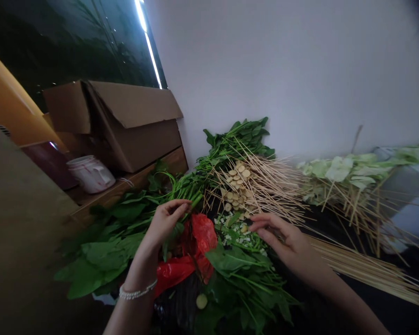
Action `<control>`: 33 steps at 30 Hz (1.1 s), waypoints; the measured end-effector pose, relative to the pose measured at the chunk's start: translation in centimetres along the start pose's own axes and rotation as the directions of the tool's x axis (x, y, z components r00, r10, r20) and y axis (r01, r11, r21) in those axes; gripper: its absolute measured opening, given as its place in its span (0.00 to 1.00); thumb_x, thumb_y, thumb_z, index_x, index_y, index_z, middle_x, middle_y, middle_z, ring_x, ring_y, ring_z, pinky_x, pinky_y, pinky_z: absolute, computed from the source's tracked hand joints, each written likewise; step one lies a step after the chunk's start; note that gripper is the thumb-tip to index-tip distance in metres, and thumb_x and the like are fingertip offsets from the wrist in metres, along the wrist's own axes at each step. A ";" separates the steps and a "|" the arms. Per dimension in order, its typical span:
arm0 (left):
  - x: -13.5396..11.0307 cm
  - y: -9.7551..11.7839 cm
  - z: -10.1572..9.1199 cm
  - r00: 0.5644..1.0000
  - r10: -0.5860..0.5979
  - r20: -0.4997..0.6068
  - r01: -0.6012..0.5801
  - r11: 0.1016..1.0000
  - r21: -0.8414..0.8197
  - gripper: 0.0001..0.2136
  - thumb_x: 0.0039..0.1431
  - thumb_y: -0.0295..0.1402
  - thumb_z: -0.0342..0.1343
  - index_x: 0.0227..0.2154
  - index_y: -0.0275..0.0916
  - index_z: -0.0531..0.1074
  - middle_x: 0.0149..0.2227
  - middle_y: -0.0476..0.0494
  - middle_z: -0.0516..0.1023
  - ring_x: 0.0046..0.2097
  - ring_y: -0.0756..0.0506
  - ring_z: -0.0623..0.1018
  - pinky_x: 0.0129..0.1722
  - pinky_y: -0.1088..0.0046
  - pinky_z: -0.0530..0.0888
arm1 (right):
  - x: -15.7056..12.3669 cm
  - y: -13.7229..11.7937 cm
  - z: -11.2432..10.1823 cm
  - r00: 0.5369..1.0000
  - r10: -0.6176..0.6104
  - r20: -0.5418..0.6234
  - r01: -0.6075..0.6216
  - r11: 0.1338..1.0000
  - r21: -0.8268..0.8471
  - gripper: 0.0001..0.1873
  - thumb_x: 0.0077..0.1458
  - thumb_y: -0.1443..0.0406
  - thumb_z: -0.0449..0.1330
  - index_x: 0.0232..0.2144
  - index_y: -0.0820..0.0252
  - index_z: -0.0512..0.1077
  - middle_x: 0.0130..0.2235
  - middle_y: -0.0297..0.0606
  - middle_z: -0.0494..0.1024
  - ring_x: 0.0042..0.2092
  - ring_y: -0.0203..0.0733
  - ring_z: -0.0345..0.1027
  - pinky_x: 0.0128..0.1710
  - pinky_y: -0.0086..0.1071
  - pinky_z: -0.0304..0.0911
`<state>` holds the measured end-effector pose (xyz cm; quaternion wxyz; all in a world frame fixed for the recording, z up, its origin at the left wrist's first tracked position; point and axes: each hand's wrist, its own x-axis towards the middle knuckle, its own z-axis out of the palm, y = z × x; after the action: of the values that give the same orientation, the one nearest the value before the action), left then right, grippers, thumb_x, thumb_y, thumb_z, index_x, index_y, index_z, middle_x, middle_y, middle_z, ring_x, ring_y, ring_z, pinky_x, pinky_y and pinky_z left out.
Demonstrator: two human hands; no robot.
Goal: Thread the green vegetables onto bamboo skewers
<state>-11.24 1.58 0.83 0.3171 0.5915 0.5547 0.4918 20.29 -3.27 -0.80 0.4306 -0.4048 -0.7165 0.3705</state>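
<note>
Grasp the green stem (197,200) mid-length, above the red bag (204,234); likely light, crisp, easily bruised. Seemingly pinched in the nearly closed left hand (165,222); in the right hand (287,238), loosely parted, apparently nothing.

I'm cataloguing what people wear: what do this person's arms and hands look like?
The left hand and right hand are ungloved, with no sleeves in view. A bracelet of small white beads circles the left arm; the right arm shows none.
</note>
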 end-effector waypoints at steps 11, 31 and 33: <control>8.5 -2.8 -10.1 0.998 0.012 -0.066 0.054 0.437 0.898 0.14 0.55 0.35 0.53 0.40 0.42 0.81 0.41 0.36 0.82 0.45 0.33 0.78 0.45 0.60 0.72 | 0.3 0.0 -0.2 0.999 0.032 0.028 -0.032 0.999 -0.025 0.14 0.62 0.59 0.52 0.48 0.54 0.68 0.41 0.37 0.78 0.44 0.40 0.73 0.43 0.34 0.66; 14.3 -3.3 -4.7 0.989 -0.139 -0.060 0.143 0.987 0.078 0.20 0.34 0.46 0.69 0.24 0.34 0.74 0.17 0.51 0.72 0.19 0.52 0.67 0.20 0.76 0.63 | 0.4 -0.2 0.5 0.992 -0.017 0.126 0.030 0.994 -0.108 0.12 0.62 0.61 0.52 0.46 0.56 0.69 0.39 0.37 0.79 0.42 0.41 0.73 0.44 0.35 0.64; 14.5 -1.0 -4.0 0.996 -0.080 -0.045 0.078 0.996 -0.050 0.19 0.35 0.44 0.69 0.26 0.34 0.75 0.19 0.51 0.72 0.20 0.54 0.67 0.21 0.78 0.63 | 0.4 -0.2 0.4 0.993 -0.016 0.117 0.029 0.993 -0.110 0.12 0.62 0.61 0.51 0.45 0.56 0.70 0.39 0.37 0.79 0.42 0.41 0.73 0.43 0.35 0.64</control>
<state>-16.73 15.08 4.54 0.3375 0.5495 0.5729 0.5058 19.71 -3.06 -0.63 0.3688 -0.3981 -0.7645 0.3479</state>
